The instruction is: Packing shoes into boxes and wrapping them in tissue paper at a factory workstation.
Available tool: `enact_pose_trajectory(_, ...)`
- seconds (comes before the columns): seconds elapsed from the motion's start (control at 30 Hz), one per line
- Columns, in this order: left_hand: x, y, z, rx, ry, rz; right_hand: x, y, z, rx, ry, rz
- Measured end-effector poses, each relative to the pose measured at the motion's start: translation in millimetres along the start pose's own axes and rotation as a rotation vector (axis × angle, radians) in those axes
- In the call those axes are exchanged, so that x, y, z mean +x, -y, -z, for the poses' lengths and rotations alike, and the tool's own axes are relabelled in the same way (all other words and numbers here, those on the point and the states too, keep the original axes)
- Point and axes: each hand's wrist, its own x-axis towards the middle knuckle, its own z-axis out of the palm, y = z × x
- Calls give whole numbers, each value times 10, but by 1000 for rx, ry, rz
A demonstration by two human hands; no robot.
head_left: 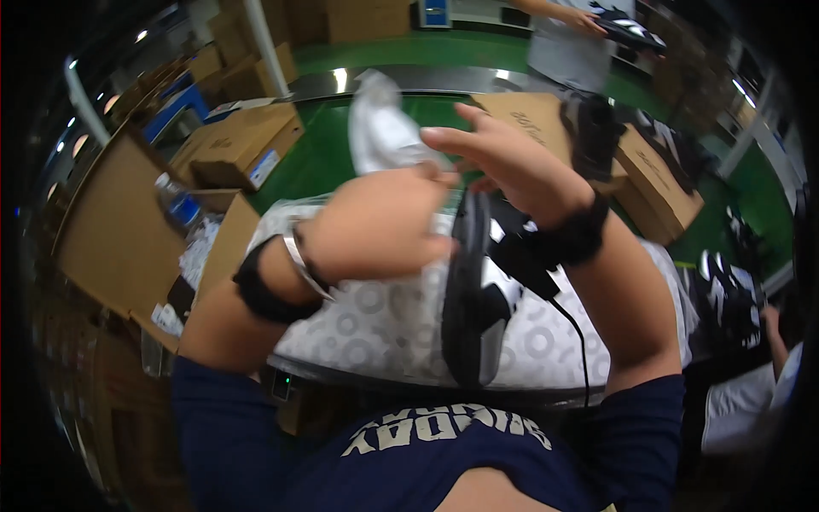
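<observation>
My left hand (pixel 384 218) is blurred and bent inward over the table, its fingertips smeared beside my right hand. A crumpled white sheet (pixel 375 124), perhaps paper, rises just beyond it; whether the left fingers grip it is unclear. My right hand (pixel 516 162) is open, thumb and fingers apart, with nothing visible in it. Under both hands a black and white sneaker (pixel 482 316) lies on its side, sole toward the left. Beneath the shoe spreads white wrapping paper (pixel 375 324) with grey ring patterns. Black bands circle both wrists, and a dark cable hangs near the right one.
An open cardboard box (pixel 119 222) stands at left, with a water bottle (pixel 177 200) and crumpled paper beside it. Closed shoe boxes (pixel 235 145) lie further back. Black shoes (pixel 593 136) rest on boxes at right. Another person (pixel 572 43) holds a shoe across the table.
</observation>
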Motion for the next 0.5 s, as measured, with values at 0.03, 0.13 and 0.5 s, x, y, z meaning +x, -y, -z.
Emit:
enact_pose_trajectory(0.03,92,-240,-19,50,-58,-202,38,104,149,-202,60,60)
enact_pose_trajectory(0.13,160,-609,-12,-68,-310,-480,-191,47,697,-84,78,229)
enact_pose_trajectory(0.5,542,28,-1201,53,199,-426,-519,-1525,1643,281,-508,-141)
